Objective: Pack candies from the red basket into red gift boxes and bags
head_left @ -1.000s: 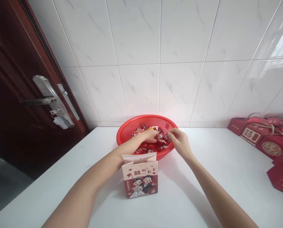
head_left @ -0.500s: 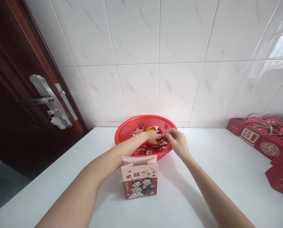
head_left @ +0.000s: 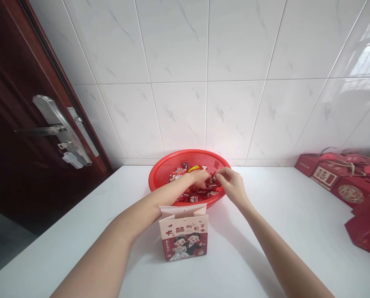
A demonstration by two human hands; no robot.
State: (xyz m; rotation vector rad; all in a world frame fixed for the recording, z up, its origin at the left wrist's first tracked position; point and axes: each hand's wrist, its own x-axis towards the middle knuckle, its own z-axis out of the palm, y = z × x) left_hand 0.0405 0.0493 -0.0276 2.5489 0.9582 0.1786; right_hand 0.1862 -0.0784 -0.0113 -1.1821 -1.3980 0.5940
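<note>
A red plastic basket (head_left: 160,167) with a perforated wall holds several wrapped candies (head_left: 193,198) in red packaging. My left hand (head_left: 200,179) reaches down among the candies, its fingers curled and their tips hidden, so what they grip does not show. At the basket's right rim, my right hand (head_left: 232,182) has thumb and fingers pinched together over a small dark red wrapped candy (head_left: 213,180). In front of the basket stands an upright paper gift box (head_left: 185,238), open at the top, printed with a cartoon couple.
On the right of the white table (head_left: 284,231) sit several red gift boxes (head_left: 349,192), some with cord handles. A tiled wall (head_left: 234,111) rises behind the basket. To the left is a dark wooden door (head_left: 14,82) with a metal handle and hanging keys.
My left hand's fingers, spread over the candies before, now curl down among them. My right hand keeps its pinch at the rim. The view has shifted slightly.
</note>
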